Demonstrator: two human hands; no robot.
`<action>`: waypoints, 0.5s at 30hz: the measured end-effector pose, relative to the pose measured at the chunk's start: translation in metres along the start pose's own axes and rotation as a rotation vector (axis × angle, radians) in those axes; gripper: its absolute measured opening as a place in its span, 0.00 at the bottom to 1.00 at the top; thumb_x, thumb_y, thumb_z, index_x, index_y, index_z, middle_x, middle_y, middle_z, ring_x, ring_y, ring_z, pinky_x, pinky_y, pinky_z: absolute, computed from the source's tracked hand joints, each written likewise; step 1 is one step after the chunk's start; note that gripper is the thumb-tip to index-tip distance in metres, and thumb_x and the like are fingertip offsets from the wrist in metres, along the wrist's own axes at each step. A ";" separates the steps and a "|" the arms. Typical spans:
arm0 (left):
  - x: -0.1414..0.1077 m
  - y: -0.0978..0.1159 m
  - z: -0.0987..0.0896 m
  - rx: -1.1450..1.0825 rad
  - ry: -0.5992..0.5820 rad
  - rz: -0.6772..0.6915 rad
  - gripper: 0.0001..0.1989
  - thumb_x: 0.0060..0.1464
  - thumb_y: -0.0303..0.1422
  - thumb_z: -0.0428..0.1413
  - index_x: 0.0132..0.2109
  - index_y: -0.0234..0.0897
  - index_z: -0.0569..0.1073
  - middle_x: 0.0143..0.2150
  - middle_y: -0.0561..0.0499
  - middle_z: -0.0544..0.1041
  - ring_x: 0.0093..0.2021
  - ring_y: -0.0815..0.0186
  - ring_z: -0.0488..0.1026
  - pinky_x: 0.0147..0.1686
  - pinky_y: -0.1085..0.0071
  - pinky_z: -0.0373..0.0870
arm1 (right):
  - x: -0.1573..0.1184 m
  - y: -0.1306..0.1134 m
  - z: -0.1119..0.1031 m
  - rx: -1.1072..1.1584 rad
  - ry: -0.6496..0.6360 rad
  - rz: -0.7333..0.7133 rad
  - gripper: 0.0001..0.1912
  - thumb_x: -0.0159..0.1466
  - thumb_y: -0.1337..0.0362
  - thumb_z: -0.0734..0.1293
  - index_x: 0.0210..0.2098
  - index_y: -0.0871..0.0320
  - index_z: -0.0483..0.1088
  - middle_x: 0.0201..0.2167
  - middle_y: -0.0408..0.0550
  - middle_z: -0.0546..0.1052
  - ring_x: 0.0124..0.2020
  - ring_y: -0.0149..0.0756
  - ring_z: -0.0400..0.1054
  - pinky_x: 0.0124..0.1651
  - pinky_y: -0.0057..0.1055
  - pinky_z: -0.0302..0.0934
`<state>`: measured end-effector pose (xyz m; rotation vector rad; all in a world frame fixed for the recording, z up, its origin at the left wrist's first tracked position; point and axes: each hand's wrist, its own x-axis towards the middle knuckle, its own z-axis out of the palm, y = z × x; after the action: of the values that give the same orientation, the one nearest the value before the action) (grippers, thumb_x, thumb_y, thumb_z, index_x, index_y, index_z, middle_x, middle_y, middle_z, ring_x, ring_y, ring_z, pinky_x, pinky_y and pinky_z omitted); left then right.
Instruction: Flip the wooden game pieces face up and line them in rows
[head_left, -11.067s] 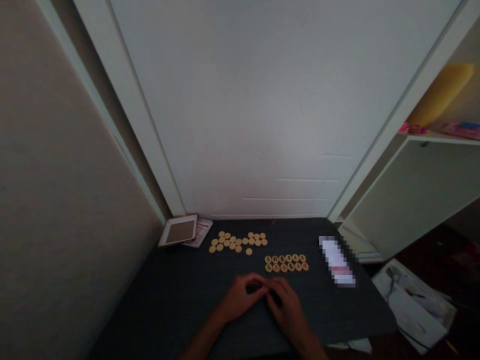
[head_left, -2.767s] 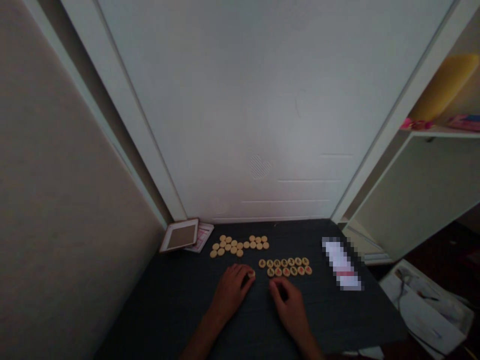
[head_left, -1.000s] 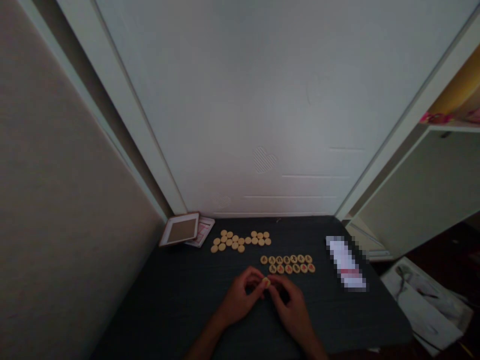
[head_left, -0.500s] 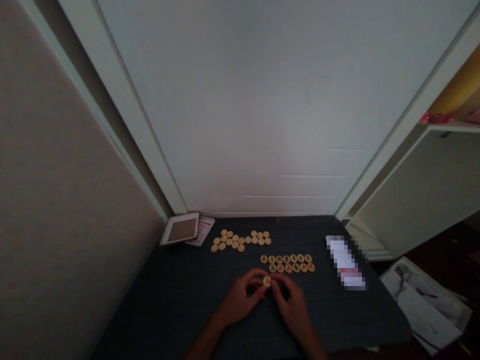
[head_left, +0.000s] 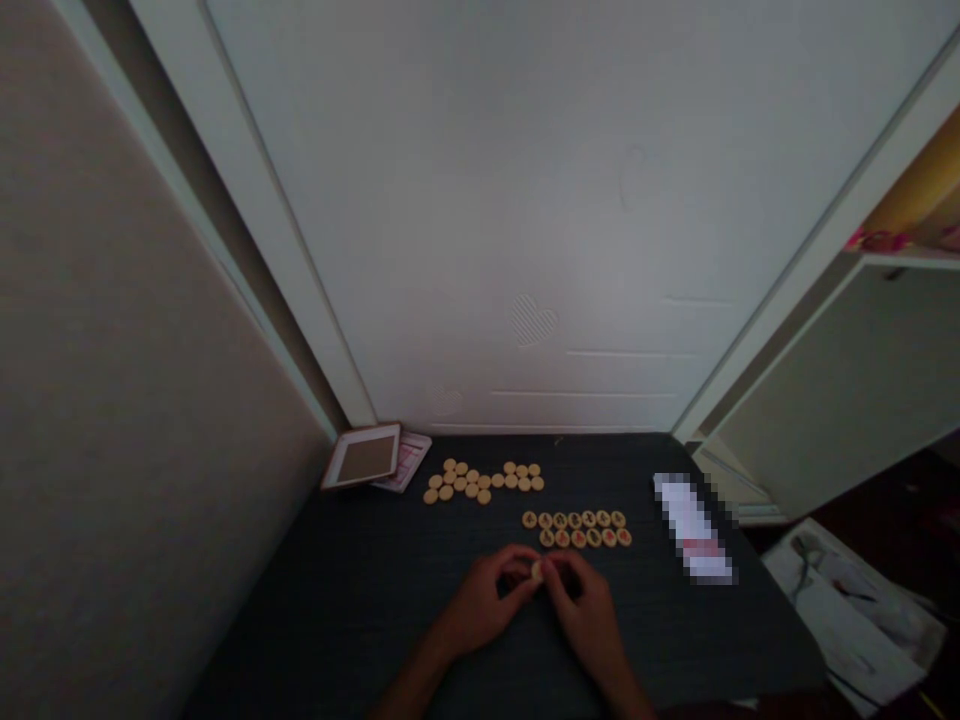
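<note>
Between the fingertips of my left hand (head_left: 487,600) and my right hand (head_left: 585,605) is a small round wooden piece (head_left: 537,571), partly hidden by the fingers. Both hands are closed on it, close to the dark table's front part. Just beyond them lie two rows of round pieces (head_left: 578,539) with dark or red markings face up. Farther back on the left, a loose group of plain-faced pieces (head_left: 472,490) lies flat on the table.
The dark table (head_left: 337,600) meets a white panel at its back. A framed item (head_left: 367,458) lies over a printed sheet at the back left. A pixelated object (head_left: 694,530) is on the right. Beyond the right edge stands a white box (head_left: 862,620) with items.
The held piece has turned so that its red marking no longer shows, and the fingers cover more of it. The view has shifted slightly.
</note>
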<state>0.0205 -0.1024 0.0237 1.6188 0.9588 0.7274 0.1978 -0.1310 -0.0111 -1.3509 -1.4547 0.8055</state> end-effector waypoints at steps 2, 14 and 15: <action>0.001 0.000 -0.001 -0.007 -0.002 -0.008 0.14 0.63 0.42 0.56 0.50 0.39 0.75 0.36 0.50 0.83 0.37 0.62 0.80 0.42 0.69 0.72 | 0.000 -0.003 0.000 0.020 -0.006 -0.014 0.17 0.68 0.50 0.65 0.38 0.56 0.77 0.33 0.48 0.82 0.33 0.39 0.76 0.38 0.29 0.69; 0.001 -0.004 0.000 -0.045 -0.004 -0.007 0.13 0.60 0.39 0.58 0.50 0.40 0.76 0.38 0.50 0.84 0.40 0.60 0.80 0.46 0.68 0.72 | -0.001 -0.002 0.002 0.026 0.039 0.026 0.17 0.64 0.49 0.69 0.40 0.57 0.75 0.29 0.47 0.81 0.30 0.38 0.76 0.33 0.29 0.68; 0.001 -0.004 0.000 -0.041 -0.010 -0.007 0.13 0.60 0.38 0.58 0.50 0.41 0.76 0.39 0.50 0.84 0.41 0.60 0.80 0.46 0.67 0.72 | -0.001 -0.001 0.002 0.021 0.047 0.026 0.17 0.64 0.49 0.69 0.39 0.57 0.75 0.29 0.47 0.81 0.29 0.39 0.76 0.33 0.29 0.68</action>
<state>0.0196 -0.1013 0.0203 1.5815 0.9362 0.7294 0.1952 -0.1315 -0.0112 -1.3661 -1.3914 0.7988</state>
